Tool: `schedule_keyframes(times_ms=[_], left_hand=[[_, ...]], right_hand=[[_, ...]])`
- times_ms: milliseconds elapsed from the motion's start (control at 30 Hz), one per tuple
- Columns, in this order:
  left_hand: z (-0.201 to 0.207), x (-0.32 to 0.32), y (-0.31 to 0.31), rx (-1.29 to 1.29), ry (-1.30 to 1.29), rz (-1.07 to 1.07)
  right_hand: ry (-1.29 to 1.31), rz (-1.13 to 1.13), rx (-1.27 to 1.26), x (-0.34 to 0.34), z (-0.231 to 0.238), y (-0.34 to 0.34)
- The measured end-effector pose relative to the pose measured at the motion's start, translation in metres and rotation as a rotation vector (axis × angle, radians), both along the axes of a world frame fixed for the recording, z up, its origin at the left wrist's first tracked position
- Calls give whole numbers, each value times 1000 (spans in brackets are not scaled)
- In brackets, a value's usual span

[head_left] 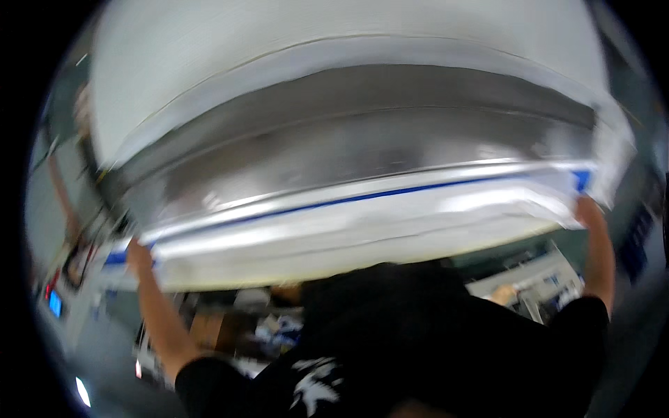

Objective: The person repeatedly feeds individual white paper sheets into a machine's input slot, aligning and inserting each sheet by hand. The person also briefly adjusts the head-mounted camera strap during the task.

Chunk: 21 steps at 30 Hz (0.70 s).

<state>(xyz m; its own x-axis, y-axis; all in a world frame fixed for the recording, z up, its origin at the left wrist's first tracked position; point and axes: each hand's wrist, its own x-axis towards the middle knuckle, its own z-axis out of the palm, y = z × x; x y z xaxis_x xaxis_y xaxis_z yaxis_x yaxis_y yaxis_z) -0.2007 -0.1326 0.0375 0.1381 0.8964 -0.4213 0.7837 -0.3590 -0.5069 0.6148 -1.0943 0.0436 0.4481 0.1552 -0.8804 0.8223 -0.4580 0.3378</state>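
Note:
A long white sheet [390, 221] with a narrow blue strip [334, 200] along its far side stretches across in front of me, creased toward its right end. My left hand [139, 256] is closed at the sheet's left end, over the blue strip. At the opposite end, my right hand [589, 210] is closed on the sheet's corner, just below a wider blue patch [582, 180]. Both arms reach far apart. Motion blur hides the single fingers. Beyond the strip lies a broad, shiny grey metal surface [362, 136], curved by the lens.
A wide white sheet or panel [348, 21] covers the area beyond the metal. Below the near edge, a cluttered shelf [244, 331] holds boxes and small items at left, and a pale tray [533, 285] stands at right. A device with a lit blue screen [55, 303] is far left.

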Motion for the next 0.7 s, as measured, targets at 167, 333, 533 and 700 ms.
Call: schedule_keyframes(times_ms=[167,333,533,700], left_hand=[[-20,60,-41,-6,97,-185],[-13,131,-79,-25,9,-139],[-18,121,-64,-19,9,-148],[-50,71,-21,35,-134,-226]], right_hand=[[36,-320,-71,-31,24,88],[62,-220,-43,-37,17,141],[53,-264,137,-52,-5,184],[72,-176,76,-62,-13,190]])
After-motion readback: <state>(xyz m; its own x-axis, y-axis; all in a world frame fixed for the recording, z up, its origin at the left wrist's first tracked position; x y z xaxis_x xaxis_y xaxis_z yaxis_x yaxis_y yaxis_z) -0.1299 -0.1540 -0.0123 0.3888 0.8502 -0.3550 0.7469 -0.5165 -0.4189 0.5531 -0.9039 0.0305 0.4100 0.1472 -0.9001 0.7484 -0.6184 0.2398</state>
